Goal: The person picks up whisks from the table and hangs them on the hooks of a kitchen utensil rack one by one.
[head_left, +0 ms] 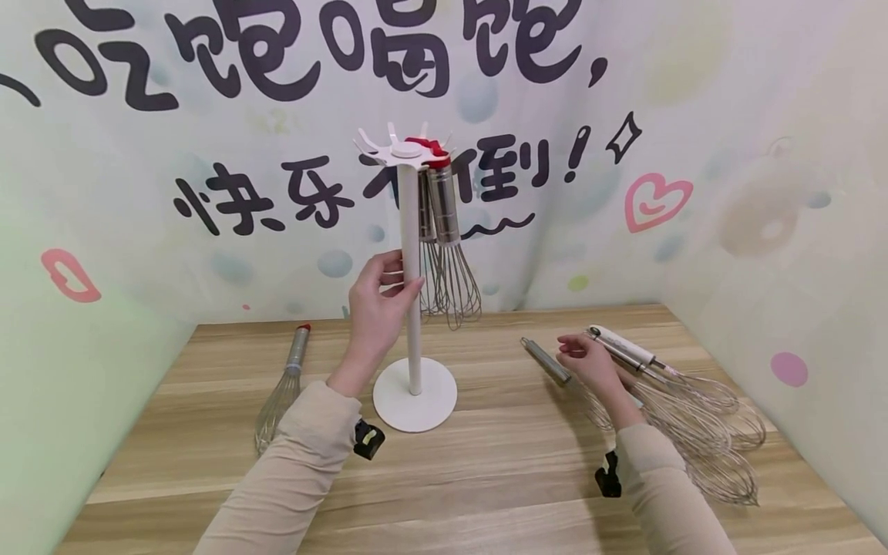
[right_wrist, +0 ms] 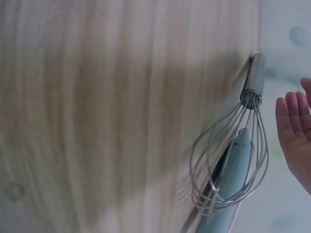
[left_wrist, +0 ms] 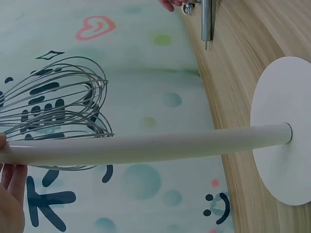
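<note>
My left hand (head_left: 378, 304) grips the pole of a white stand (head_left: 409, 216) about midway up. The stand has a round base and a ring of hooks on top. From its right side hang two balloon whisks (head_left: 445, 206) with steel handles and red ends. My right hand (head_left: 590, 366) is above the whisks on the right, fingers loosely bent, nothing held. Nearest to it lies a small whisk with a steel handle (head_left: 546, 361); the right wrist view shows this whisk (right_wrist: 254, 75) apart from the fingers, over a pale blue handle (right_wrist: 235, 165).
Several more whisks (head_left: 694, 432) lie overlapping at the table's right, one with a white handle (head_left: 624, 344). Another whisk (head_left: 297, 354) with a red end lies left of the stand. A printed backdrop (head_left: 312, 270) rises behind the wooden table (head_left: 486, 478).
</note>
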{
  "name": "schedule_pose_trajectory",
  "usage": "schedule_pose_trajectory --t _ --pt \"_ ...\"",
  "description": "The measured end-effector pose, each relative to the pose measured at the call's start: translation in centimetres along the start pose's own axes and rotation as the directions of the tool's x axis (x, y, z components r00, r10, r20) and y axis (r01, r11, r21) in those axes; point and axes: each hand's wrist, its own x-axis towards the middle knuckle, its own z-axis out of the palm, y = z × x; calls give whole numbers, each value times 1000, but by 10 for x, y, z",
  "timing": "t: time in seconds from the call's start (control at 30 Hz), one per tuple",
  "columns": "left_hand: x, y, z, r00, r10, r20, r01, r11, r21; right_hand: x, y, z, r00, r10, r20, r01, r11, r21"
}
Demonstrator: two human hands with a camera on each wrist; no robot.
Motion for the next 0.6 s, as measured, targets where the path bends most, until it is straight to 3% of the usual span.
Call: schedule_pose_trajectory --t 0.23,0.6 --pt "4 4 -5 996 -76 39 76 997 4 -2 7 2 1000 23 3 -23 999 -29" --pt "9 3 -12 969 -205 134 203 979 31 -4 17 5 1000 20 -3 -20 999 -36"
